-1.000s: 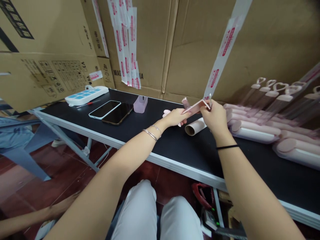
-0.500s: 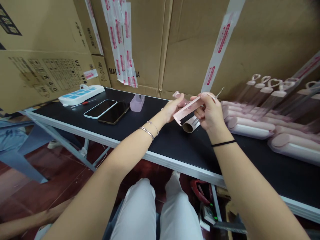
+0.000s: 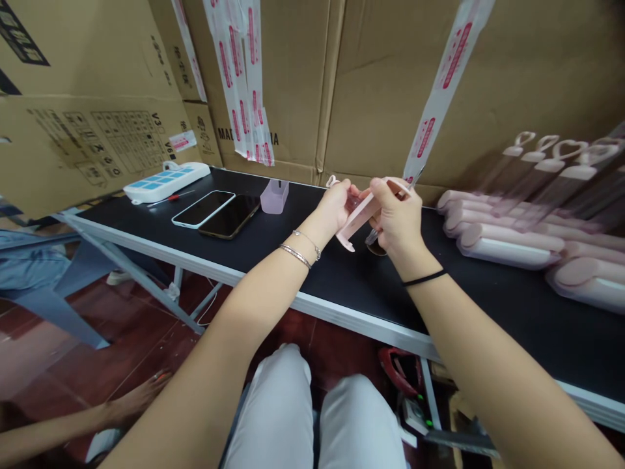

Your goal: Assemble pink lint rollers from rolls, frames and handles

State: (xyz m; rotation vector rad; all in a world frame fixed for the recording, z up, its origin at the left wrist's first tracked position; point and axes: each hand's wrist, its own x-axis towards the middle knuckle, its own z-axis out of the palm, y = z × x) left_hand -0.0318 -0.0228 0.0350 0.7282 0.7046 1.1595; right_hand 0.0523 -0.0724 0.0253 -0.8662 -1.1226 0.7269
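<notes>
Over the black table my two hands are close together on pink plastic parts. My right hand (image 3: 401, 215) is closed on a long, curved pink shell (image 3: 359, 218), its hollow side showing. A thin metal tool (image 3: 418, 174) sticks out behind that hand; its kind cannot be made out. My left hand (image 3: 339, 203) pinches a pink piece with a small loop (image 3: 332, 181) at its end; the fingers cover most of it. Under the right hand lies a cardboard tube (image 3: 377, 249), mostly hidden.
To the right lie several pink cylindrical cases (image 3: 512, 244), with clear heart-topped pieces (image 3: 551, 166) standing behind. On the left are a lilac holder (image 3: 274, 197), two phones (image 3: 229, 218), a red-handled screwdriver (image 3: 173, 197) and a power strip (image 3: 166, 182). Cardboard (image 3: 381, 85) walls the back.
The pink shell has turned, and my hands have come closer together around it. My right hand has shifted slightly left over the tube. The view has swung a little.
</notes>
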